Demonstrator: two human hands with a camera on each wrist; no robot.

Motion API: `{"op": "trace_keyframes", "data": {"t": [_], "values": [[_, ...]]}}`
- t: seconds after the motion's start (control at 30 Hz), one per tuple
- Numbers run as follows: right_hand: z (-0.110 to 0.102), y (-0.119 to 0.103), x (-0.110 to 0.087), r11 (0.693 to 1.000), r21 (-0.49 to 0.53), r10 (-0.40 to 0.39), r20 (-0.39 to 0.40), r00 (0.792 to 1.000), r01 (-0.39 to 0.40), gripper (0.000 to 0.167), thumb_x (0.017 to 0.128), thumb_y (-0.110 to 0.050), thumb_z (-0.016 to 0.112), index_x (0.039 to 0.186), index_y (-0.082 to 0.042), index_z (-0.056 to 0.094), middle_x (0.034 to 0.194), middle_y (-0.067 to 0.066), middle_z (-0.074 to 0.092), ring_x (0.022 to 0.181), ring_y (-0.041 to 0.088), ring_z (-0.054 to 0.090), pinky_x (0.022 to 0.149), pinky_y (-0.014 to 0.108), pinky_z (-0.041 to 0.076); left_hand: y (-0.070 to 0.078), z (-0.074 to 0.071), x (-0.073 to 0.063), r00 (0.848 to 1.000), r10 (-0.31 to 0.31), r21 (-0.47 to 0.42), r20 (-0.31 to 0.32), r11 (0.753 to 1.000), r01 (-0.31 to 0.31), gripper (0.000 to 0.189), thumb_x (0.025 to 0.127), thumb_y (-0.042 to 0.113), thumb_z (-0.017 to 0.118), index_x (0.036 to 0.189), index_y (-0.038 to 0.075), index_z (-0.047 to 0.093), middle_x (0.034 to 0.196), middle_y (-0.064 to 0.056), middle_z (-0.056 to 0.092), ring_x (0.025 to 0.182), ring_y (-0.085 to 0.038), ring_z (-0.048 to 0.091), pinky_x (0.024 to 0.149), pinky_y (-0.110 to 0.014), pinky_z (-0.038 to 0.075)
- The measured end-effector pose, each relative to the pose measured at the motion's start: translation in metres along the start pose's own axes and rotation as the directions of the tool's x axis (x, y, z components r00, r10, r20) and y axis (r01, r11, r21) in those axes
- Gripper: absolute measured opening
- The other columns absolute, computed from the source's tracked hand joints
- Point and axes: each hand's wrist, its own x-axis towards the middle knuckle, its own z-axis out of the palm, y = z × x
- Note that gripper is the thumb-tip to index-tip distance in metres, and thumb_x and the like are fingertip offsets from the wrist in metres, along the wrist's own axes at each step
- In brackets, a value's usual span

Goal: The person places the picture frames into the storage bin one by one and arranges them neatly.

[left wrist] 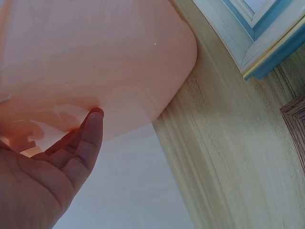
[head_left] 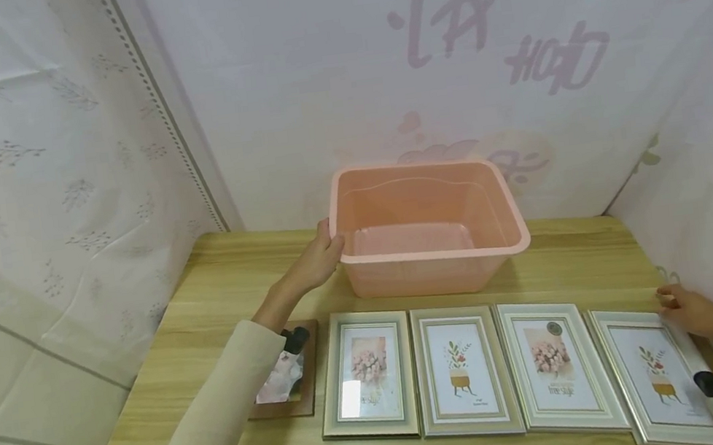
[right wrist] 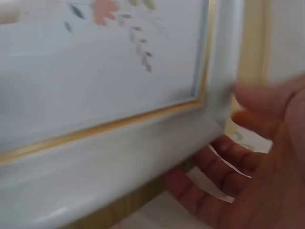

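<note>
My left hand (head_left: pixel 322 254) holds the left rim of a pink plastic tub (head_left: pixel 428 273), thumb over the rim. In the left wrist view the fingers (left wrist: pixel 88 140) lie against the tub's outer wall. Far to the right, my right hand (head_left: pixel 693 312) is at the far right corner of a silver-white picture frame (head_left: pixel 617 369), whose print shows a flower vase. The right wrist view has the fingertips (right wrist: pixel 178 181) right at the edge of this frame (right wrist: pixel 119 157), with the blurred thumb beside the corner. The tub is open-topped and bare inside.
Left of that frame lie three more light frames in a row: a white one (head_left: pixel 511 366), a beige one (head_left: pixel 427 390) and a champagne one (head_left: pixel 331 401). A brown frame (head_left: pixel 308 375) sits partly under my left forearm. Patterned cloth (head_left: pixel 287 76) hangs behind the wooden table (head_left: pixel 207 298).
</note>
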Motion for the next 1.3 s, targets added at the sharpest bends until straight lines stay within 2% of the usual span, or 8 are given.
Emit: {"op": "trace_keyframes", "data": {"t": [0.13,0.23,0.3,0.5,0.77,0.9,1.1,1.3], "values": [[-0.004,0.001,-0.001,0.999,0.009,-0.044,0.049,0.998,0.043,0.057,0.087,-0.012,0.072,0.12,0.025,0.044,0.111,0.046,0.054,0.095,0.049,0.059,0.079,0.054,0.052,0.0,0.0,0.0,1.0,0.004,-0.009,0.0,1.0,-0.004,0.057,0.105,0.029,0.027,0.149,-0.004,0.011,0.106,-0.02,0.049,0.08,-0.029,0.051,0.064,-0.031,0.045],[-0.004,0.001,-0.002,0.999,-0.022,-0.029,0.043,0.999,0.03,0.046,0.083,-0.015,0.077,0.111,0.016,0.058,0.1,0.025,0.064,0.084,0.02,0.058,0.072,0.034,0.049,-0.001,-0.001,0.0,1.0,0.003,-0.003,-0.008,1.0,-0.003,0.056,0.105,0.028,0.027,0.149,-0.004,0.012,0.107,-0.021,0.05,0.079,-0.029,0.051,0.063,-0.031,0.045],[-0.003,0.001,-0.003,1.0,-0.024,-0.006,0.047,0.999,0.007,0.038,0.083,-0.015,0.077,0.105,0.011,0.061,0.094,0.016,0.065,0.08,0.011,0.052,0.068,0.028,0.044,-0.002,-0.001,0.0,1.0,0.002,0.003,-0.01,1.0,-0.002,0.056,0.105,0.028,0.027,0.149,-0.003,0.013,0.106,-0.02,0.051,0.078,-0.027,0.051,0.063,-0.031,0.045],[-0.002,-0.003,-0.003,0.999,-0.011,0.033,0.058,0.998,-0.033,0.027,0.081,-0.012,0.076,0.098,0.002,0.061,0.088,0.006,0.061,0.079,0.017,0.051,0.065,0.027,0.04,-0.005,-0.001,0.0,1.0,0.003,-0.003,-0.008,1.0,-0.003,0.056,0.105,0.03,0.026,0.149,-0.003,0.013,0.106,-0.02,0.051,0.08,-0.031,0.052,0.063,-0.031,0.045],[-0.004,-0.007,-0.009,0.998,-0.051,-0.03,-0.001,1.0,0.03,0.025,0.077,-0.009,0.077,0.092,-0.007,0.057,0.086,0.005,0.058,0.075,0.011,0.047,0.063,0.025,0.037,-0.004,0.0,0.001,1.0,-0.003,0.0,0.002,1.0,0.003,0.057,0.105,0.029,0.026,0.149,-0.004,0.013,0.103,-0.023,0.05,0.075,-0.024,0.048,0.062,-0.031,0.044],[-0.01,-0.008,-0.009,1.0,-0.006,0.014,0.009,1.0,-0.014,0.029,0.081,-0.01,0.075,0.1,-0.002,0.055,0.092,0.013,0.059,0.081,0.021,0.051,0.062,0.026,0.04,-0.003,0.001,0.001,1.0,0.004,-0.003,-0.003,1.0,-0.004,0.056,0.105,0.026,0.027,0.149,-0.005,0.012,0.105,-0.023,0.049,0.075,-0.024,0.048,0.062,-0.031,0.044],[-0.013,-0.007,-0.012,0.993,0.119,-0.004,0.016,1.0,0.002,0.047,0.087,-0.007,0.071,0.122,0.015,0.048,0.105,0.03,0.057,0.077,0.015,0.053,0.059,0.027,0.049,-0.001,0.002,0.002,1.0,0.011,-0.006,0.002,1.0,-0.011,0.056,0.105,0.028,0.027,0.15,-0.003,0.012,0.107,-0.022,0.049,0.077,-0.024,0.049,0.063,-0.031,0.044],[-0.018,-0.008,-0.012,0.971,0.23,0.059,0.058,0.997,-0.071,0.064,0.092,-0.02,0.069,0.135,0.015,0.039,0.118,0.039,0.048,0.077,0.018,0.059,0.06,0.031,0.055,-0.001,0.003,0.002,1.0,0.01,-0.002,-0.012,1.0,-0.01,0.055,0.105,0.028,0.026,0.149,-0.002,0.013,0.106,-0.019,0.048,0.076,-0.024,0.049,0.062,-0.031,0.044]]}}
